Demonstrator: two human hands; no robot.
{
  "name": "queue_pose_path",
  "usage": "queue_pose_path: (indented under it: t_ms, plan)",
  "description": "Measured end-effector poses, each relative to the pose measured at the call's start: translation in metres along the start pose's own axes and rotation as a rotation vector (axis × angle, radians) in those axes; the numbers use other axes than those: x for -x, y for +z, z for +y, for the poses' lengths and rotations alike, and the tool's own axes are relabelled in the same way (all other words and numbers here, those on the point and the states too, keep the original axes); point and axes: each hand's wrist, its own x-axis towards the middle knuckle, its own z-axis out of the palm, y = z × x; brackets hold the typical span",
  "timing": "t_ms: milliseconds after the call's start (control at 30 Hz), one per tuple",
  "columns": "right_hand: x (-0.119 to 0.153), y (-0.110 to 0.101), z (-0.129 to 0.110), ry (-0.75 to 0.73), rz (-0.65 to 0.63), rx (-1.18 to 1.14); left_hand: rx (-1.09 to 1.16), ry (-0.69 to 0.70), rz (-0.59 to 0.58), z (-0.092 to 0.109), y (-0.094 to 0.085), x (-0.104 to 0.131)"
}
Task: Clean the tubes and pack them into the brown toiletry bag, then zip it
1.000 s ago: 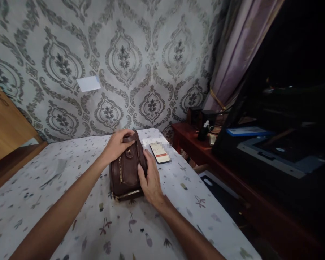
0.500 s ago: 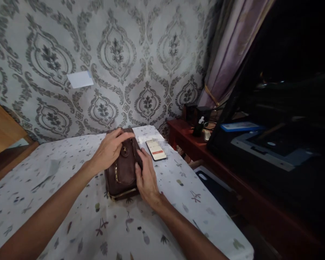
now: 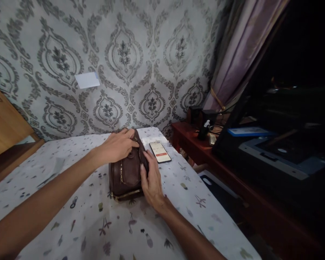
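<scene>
A dark brown leather handbag point(image 3: 128, 173) with gold zips lies on a white patterned bedsheet point(image 3: 119, 231). My left hand point(image 3: 121, 146) reaches over its upper part, fingers bent and drawn together beside a gold zip near the right edge. Whatever those fingertips pinch is hidden. Against the bag's right side rests my right hand point(image 3: 152, 178), fingers along the edge and thumb on the front, steadying it. Just right of the bag lies a phone point(image 3: 160, 152), its screen lit with a red bar.
A dark red wooden table point(image 3: 186, 135) stands to the right, with a small dark bottle point(image 3: 204, 130) and cables on it. A large black screen point(image 3: 281, 119) rises there. Patterned wallpaper point(image 3: 124, 54) backs the bed; a wooden board point(image 3: 8, 122) is at left.
My left hand has slid right across the bag, and its stretched index finger is now bent by the zip. The right hand keeps its place on the bag's side. The view has shifted slightly.
</scene>
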Motion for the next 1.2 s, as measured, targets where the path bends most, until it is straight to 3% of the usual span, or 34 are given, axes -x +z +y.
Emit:
queue_pose_path:
  t_ms: [200,400,700,867,1000,1200]
  plan:
    - [0.000,0.002,0.001,-0.009,-0.001,-0.001,0.045,0.049,-0.039,-0.010,-0.002,-0.003]
    - [-0.001,0.003,0.004,0.012,0.044,-0.017,0.109,0.088,-0.151,-0.014,-0.010,-0.014]
    - [-0.003,0.000,0.001,0.006,0.041,-0.052,0.267,0.124,0.014,-0.020,-0.001,-0.010]
    - [-0.003,-0.001,0.000,0.005,0.021,-0.057,0.409,-0.011,0.153,-0.027,0.003,-0.005]
    - [-0.002,0.001,0.000,-0.014,0.015,-0.036,0.344,-0.138,0.181,-0.024,0.010,-0.008]
    - [0.000,0.002,0.001,0.003,-0.043,0.014,0.280,-0.195,0.247,-0.015,0.017,-0.014]
